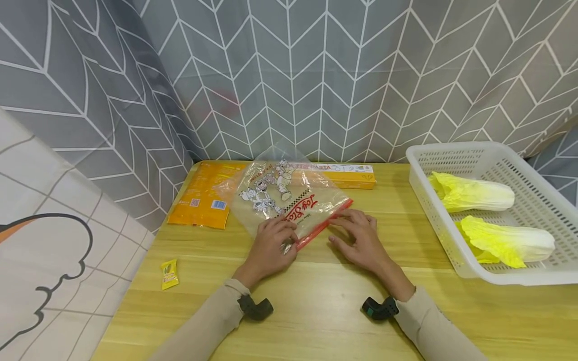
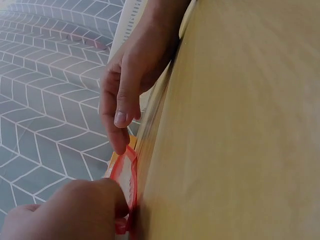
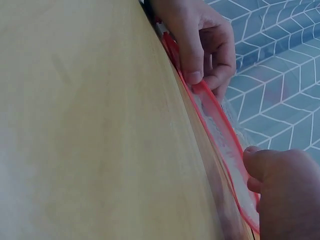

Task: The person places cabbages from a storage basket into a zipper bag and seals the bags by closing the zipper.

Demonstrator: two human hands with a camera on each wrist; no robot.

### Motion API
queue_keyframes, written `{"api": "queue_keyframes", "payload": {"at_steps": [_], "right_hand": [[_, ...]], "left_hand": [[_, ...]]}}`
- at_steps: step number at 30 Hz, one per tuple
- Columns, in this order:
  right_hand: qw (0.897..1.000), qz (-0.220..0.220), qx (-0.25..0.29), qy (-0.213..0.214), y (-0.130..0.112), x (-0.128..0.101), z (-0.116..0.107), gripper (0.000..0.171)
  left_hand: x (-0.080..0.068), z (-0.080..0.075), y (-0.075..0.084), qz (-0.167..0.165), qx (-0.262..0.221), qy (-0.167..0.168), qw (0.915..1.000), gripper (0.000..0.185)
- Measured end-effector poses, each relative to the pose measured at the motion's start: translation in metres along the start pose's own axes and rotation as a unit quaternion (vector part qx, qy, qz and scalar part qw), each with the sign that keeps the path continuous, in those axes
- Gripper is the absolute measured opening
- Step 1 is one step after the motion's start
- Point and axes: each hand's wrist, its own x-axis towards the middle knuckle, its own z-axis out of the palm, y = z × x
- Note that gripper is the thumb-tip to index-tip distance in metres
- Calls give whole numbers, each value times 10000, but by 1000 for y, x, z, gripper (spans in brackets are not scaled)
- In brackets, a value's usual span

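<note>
A clear zip bag (image 1: 293,200) with cartoon print and a red zip strip lies flat on the table. Its mouth gapes, the two red edges (image 3: 220,130) standing apart in the right wrist view. My left hand (image 1: 273,245) pinches the upper edge between thumb and fingers near the strip's near end. At the far end, fingertips of my right hand (image 1: 358,238) touch the red strip. The thumb of that hand stands away from the fingers, as the left wrist view shows.
Behind the bag lie an orange packet (image 1: 203,195) and a long orange and white box (image 1: 352,175). A small yellow sachet (image 1: 169,274) sits at the left. To the right, a white plastic basket (image 1: 424,195) holds two Chinese cabbages (image 1: 487,193). A patterned curtain (image 1: 307,75) hangs behind.
</note>
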Motion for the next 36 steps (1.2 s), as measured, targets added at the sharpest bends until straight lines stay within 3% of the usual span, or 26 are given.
{"api": "queue_keyframes", "payload": {"at_steps": [10,14,21,31,36], "right_hand": [[9975,-64,-369,-605,-1,-1,-1,48],[9973,-85,-424,-588,-1,-1,-1,59],[9974,-33,-449,-565,0,-1,-1,76],[9970,140,-405,-649,1,-2,-2,75],[9976,132,-345,-592,1,-3,-1,73]], "left_hand": [[-1,-1,-1,88,-371,161,9991,5],[0,-2,-2,66,-465,287,9985,6],[0,-3,-1,-84,-222,147,9996,10],[1,0,-1,-520,-654,115,9964,8],[0,0,-2,-558,-732,128,9957,9]]}}
